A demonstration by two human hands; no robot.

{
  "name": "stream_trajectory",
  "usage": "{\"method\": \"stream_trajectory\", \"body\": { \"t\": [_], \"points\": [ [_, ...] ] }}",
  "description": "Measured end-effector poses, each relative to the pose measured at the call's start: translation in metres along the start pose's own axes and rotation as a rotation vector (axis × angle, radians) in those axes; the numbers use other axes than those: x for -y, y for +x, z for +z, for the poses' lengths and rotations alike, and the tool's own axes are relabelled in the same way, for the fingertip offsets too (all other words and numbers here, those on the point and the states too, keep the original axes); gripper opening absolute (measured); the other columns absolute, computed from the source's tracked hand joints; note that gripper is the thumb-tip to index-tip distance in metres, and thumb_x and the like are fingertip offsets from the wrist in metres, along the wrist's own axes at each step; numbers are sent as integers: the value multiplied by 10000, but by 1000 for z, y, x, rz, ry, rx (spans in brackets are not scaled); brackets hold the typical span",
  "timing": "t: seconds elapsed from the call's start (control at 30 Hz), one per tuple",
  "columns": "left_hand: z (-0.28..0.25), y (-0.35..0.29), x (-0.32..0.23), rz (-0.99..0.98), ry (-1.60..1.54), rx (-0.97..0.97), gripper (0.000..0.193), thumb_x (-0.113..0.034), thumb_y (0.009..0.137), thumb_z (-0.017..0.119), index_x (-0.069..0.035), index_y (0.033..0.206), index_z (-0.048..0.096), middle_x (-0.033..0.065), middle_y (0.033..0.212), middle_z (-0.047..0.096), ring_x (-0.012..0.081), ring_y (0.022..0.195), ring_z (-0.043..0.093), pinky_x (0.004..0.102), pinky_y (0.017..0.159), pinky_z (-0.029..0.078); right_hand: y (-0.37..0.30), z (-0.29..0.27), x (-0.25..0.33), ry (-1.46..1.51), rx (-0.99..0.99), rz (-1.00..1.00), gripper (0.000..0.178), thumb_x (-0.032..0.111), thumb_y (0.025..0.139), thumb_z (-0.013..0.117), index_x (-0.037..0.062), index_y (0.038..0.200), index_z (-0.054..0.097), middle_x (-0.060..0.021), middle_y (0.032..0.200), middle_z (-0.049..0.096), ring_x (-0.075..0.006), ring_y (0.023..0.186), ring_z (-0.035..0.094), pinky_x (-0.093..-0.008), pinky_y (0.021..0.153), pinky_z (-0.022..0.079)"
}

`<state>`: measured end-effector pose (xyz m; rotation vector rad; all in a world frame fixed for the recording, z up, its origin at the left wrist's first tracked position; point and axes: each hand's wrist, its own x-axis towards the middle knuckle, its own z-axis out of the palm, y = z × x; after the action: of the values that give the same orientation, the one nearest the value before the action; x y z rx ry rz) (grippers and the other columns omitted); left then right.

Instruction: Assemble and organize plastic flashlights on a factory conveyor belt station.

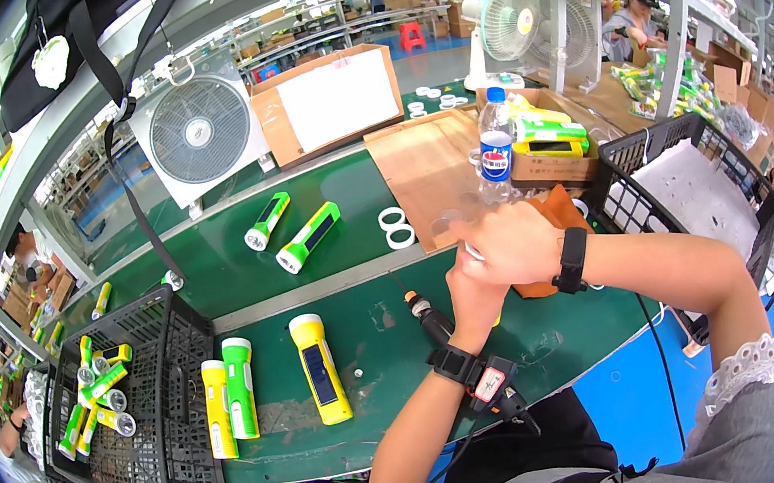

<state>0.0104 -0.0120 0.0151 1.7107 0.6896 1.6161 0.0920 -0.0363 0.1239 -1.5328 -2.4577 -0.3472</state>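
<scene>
Status?

Left hand (474, 296) and right hand (522, 241) are together above the green bench (388, 363), right one on top and overlapping the left

Clamped on anything?

Can't tell, most fingers are hidden. White sliver (474, 251) shows right where the hands meet, too little of it visible to ID. Black bands (572, 259) on both wrists

What's nearest?

Black driver (431, 322) lies on the bench by the left hand, tip pointing away from the wearer, its body partly covered by the left wrist. Orange-brown item (561, 209) sits next to the right wrist, kind unclear

And past the hands?

Brown board (417, 169), with two white rings (396, 227) just beside its left edge. Clear bottle (496, 154) with a blue cap stands upright behind the right hand, cardboard box (544, 171) of flashlights just behind it

Left side?

Three flashlights (320, 372) on the near part of the bench: yellow and green side by side, another yellow one slightly right with a dark panel. Two green ones (308, 237) lie farther back. Black crate (191, 370) at far left holds a loose pile of yellow and green ones

Right side?

Another black crate (657, 139), tilted in view, white sheet (693, 191) inside
</scene>
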Motion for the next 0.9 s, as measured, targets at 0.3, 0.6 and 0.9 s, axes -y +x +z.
{"method": "stream_trajectory", "body": {
  "t": [0.3, 0.6, 0.9],
  "points": [
    [-16, -2, 8, -26, -183, 212, 342, -92, 604, 738, 5, 882, 565, 113, 789, 638, 188, 752, 642, 279, 636, 490, -1, 4, -24, 98, -85, -522, 216, 284, 714, 550, 78, 780, 551, -112, 649, 513, -280, 559, 550, -393, 471, 431],
    [-12, 0, 10, -49, -227, 196, 304, -112, 610, 726, 10, 840, 569, 103, 771, 629, 169, 711, 626, 280, 609, 481, 6, 2, -29, 12, -102, -799, 233, 248, 703, 540, 119, 894, 510, -107, 798, 459, -256, 622, 533, -364, 457, 421],
    [-10, -3, 8, 99, 11, 111, 265, -105, 631, 718, -11, 828, 567, 134, 738, 621, 286, 690, 629, 331, 587, 491, -6, 2, 5, 16, -28, -176, 188, 240, 735, 508, 72, 809, 549, -140, 732, 535, -313, 555, 569, -410, 468, 444]
  ]
}}
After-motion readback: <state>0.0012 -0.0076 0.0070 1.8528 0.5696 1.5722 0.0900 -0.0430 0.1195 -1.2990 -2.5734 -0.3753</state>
